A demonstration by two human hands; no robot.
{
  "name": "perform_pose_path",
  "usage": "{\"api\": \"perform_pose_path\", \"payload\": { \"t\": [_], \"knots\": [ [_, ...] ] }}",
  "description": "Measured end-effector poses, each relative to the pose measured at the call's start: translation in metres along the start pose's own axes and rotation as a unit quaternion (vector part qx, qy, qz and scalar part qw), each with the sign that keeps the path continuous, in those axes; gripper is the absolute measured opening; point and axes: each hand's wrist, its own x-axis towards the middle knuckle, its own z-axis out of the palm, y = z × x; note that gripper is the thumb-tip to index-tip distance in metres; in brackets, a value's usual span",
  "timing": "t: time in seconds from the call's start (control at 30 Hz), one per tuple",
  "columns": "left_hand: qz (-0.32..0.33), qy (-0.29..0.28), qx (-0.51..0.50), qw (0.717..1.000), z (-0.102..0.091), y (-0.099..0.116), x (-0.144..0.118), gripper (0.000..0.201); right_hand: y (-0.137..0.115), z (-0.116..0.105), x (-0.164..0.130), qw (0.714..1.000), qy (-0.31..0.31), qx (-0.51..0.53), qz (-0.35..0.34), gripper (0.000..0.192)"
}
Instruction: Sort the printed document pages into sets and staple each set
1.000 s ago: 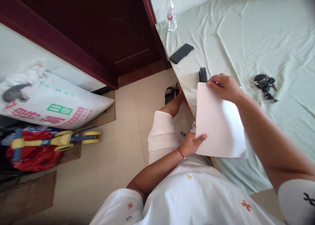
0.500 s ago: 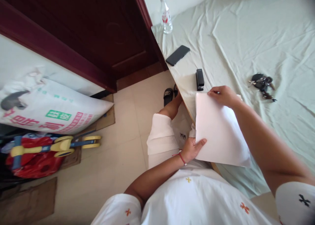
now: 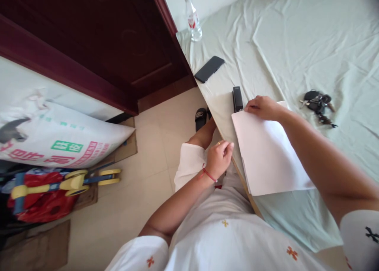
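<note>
A stack of white paper (image 3: 269, 156) lies on the cloth-covered surface along its near edge, its sheets slightly uneven at the left side. My right hand (image 3: 263, 107) is closed on the paper's far edge, fingertips by the corner. Just beyond that corner is a black stapler (image 3: 237, 99), its near end right against the paper's edge. My left hand (image 3: 219, 158), with a red cord at the wrist, hovers left of the stack beside the surface's edge. Its fingers are curled in, with nothing visible in them, and it is apart from the paper.
A black phone (image 3: 209, 69) and a clear plastic bottle (image 3: 194, 20) are farther back along the left edge of the pale green cloth (image 3: 290, 42). A key bunch (image 3: 318, 105) rests to the right. On the floor at left are a white sack (image 3: 74, 132) and a yellow-and-blue ride-on toy (image 3: 74, 182).
My left hand has let go of the paper's left edge and moved up and away, its fingers curling. The paper has shifted toward the stapler and lies flatter, my right hand still at its far edge.
</note>
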Motion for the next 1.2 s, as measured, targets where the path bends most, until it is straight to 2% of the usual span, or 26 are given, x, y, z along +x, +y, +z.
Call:
{"api": "perform_pose_path", "payload": {
  "t": [0.1,0.17,0.27,0.37,0.57,0.7,0.8,0.9,1.07,1.2],
  "knots": [
    [0.056,0.063,0.028,0.996,0.004,-0.008,0.040,0.034,0.006,0.002,0.004,1.000,-0.002,-0.027,-0.005,0.030],
    [0.072,0.084,0.053,0.992,0.009,-0.014,0.066,0.030,0.009,0.004,0.006,0.999,0.000,-0.041,-0.013,0.032],
    [0.087,0.074,0.075,0.991,0.019,-0.021,0.098,0.023,0.013,0.007,0.007,0.999,0.011,-0.047,-0.017,0.035],
    [0.056,0.051,0.086,0.993,0.027,-0.023,0.115,0.018,0.017,0.011,0.006,0.998,0.031,-0.046,-0.017,0.034],
    [0.017,0.040,0.104,0.994,0.035,-0.021,0.120,0.014,0.027,0.022,-0.002,0.994,0.100,-0.022,-0.041,0.033],
    [0.008,0.054,0.088,0.995,0.037,-0.025,0.118,0.029,0.029,0.030,-0.005,0.988,0.137,0.014,-0.071,0.033],
    [-0.003,0.060,0.075,0.995,0.038,-0.026,0.117,0.047,0.030,0.032,-0.006,0.986,0.144,0.027,-0.080,0.033],
    [0.019,0.056,0.076,0.995,0.037,-0.025,0.117,0.060,0.030,0.030,-0.006,0.986,0.140,0.034,-0.083,0.033],
    [0.029,0.049,0.087,0.995,0.036,-0.022,0.116,0.063,0.030,0.028,-0.005,0.987,0.131,0.042,-0.086,0.034],
    [-0.010,0.069,0.044,0.997,0.037,-0.022,0.117,0.069,0.030,0.028,-0.003,0.986,0.144,0.044,-0.075,0.031]
  ]
}}
